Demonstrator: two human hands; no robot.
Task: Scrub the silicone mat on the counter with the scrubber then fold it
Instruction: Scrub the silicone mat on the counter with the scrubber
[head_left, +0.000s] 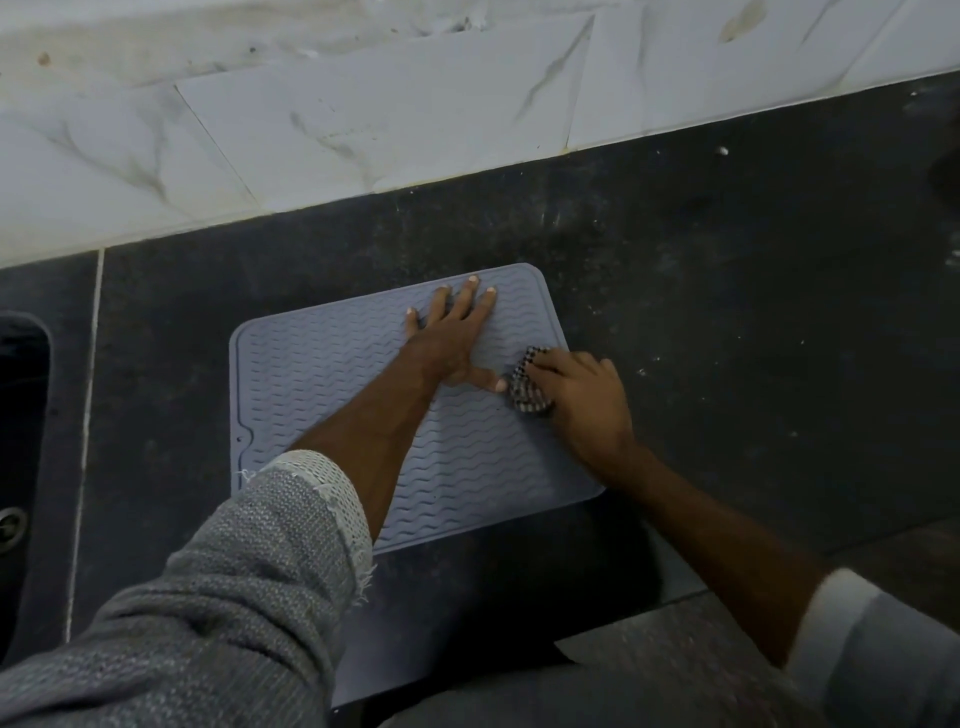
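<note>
mat (322, 395) flat on the dark desk (727, 312). left hand (452, 338) splayed flat, pinning it. right hand (582, 395) grasping scrubber (527, 387) near right edge. looks floppy, light, likely slippery; fold by corners.

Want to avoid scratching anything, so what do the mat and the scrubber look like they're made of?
Mat: looks like soft matte silicone or rubber, grey, with moulded wavy ridges and a raised rim. Scrubber: seemingly woven mesh, checkered dark and light; exact fibre unclear.
</note>
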